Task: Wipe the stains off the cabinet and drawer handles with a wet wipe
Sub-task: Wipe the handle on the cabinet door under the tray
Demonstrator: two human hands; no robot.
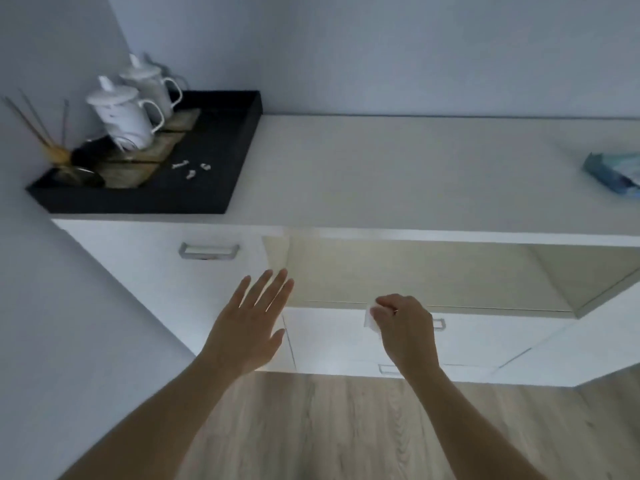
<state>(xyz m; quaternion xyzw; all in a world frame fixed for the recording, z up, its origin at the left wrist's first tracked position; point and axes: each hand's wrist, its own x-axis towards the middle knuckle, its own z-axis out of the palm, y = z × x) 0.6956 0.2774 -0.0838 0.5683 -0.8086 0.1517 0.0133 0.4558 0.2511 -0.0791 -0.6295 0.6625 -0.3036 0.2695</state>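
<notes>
White low cabinet (pixel 156 271) with a pale worktop (pixel 381 168): three metal bar handles visible, all lying horizontal. One sits on the left drawer (pixel 209 251); two sit on the centre drawers, largely hidden behind the right hand (pixel 405 327). That hand's curled fingers pinch the white wet wipe (pixel 370 318) against the upper centre handle (pixel 439 323). The left hand (pixel 252 327) hovers flat, fingers spread, holding nothing, nearer the left handle.

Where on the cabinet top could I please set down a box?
The bare stretch of cabinet top between the black tray and the blue pack is free. The tray's left end is crowded with mugs and sticks.
</notes>
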